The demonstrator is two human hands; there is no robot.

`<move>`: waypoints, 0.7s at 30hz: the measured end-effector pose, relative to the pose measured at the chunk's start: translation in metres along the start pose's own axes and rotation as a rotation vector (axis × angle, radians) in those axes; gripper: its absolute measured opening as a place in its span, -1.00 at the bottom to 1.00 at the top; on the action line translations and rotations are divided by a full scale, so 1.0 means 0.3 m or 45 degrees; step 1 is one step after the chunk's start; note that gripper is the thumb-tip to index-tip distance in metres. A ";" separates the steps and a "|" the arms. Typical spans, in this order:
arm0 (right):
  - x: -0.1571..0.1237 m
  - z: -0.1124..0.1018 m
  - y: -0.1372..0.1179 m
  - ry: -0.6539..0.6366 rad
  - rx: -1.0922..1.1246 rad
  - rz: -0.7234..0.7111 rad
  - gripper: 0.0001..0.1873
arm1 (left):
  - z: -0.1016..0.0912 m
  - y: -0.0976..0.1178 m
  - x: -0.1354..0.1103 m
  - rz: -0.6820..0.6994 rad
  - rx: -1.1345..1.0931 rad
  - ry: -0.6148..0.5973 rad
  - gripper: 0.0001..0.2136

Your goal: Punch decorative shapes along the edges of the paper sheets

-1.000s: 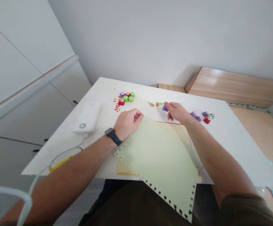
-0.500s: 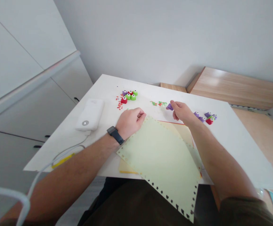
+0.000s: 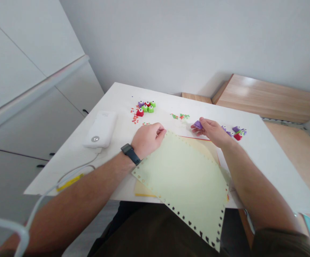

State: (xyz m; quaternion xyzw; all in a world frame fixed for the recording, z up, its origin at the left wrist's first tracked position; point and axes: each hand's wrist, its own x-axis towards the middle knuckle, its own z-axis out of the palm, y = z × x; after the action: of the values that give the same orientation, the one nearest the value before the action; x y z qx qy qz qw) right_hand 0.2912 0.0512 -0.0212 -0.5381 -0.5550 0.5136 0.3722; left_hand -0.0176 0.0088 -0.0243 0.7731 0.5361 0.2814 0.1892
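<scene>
On the left part of the white table [image 3: 262, 157] lies a white power bank [image 3: 100, 129] with a cable [image 3: 74, 175] going from it. Your left hand [image 3: 148, 140], with a black watch [image 3: 129, 154] on the wrist, rests at the top corner of the pale green paper sheet [image 3: 181, 175], whose edge is punched with stars and hearts. Its fingers [image 3: 158, 132] are loosely curled and hold nothing. Beyond this hand stand small craft punches [image 3: 145, 107] in red, green and purple, among red paper bits [image 3: 135, 119]. Your right hand [image 3: 213, 132] pinches a purple craft punch [image 3: 198, 124] narrowly in its fingers [image 3: 203, 122], just beyond the paper sheet and near more punches [image 3: 236, 131].
</scene>
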 end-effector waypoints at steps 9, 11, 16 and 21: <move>0.105 0.080 0.033 0.026 0.043 -0.088 -0.42 | 0.001 0.015 -0.007 0.002 0.020 -0.054 -0.76; 0.116 0.101 0.020 0.052 0.096 -0.121 -0.42 | 0.001 0.011 -0.006 -0.002 0.022 -0.051 -0.76; 0.075 0.162 -0.019 -0.233 0.195 -0.071 -0.42 | 0.003 0.010 -0.005 0.008 0.009 -0.047 -0.77; 0.112 0.187 -0.001 -0.161 0.214 -0.035 -0.46 | 0.002 0.016 -0.010 0.023 0.006 -0.056 -0.77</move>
State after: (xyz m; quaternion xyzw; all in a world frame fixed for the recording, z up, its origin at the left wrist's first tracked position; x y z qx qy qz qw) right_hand 0.2321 0.0746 -0.0366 -0.4640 -0.5397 0.5861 0.3872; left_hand -0.0145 0.0042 -0.0227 0.7843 0.5255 0.2649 0.1965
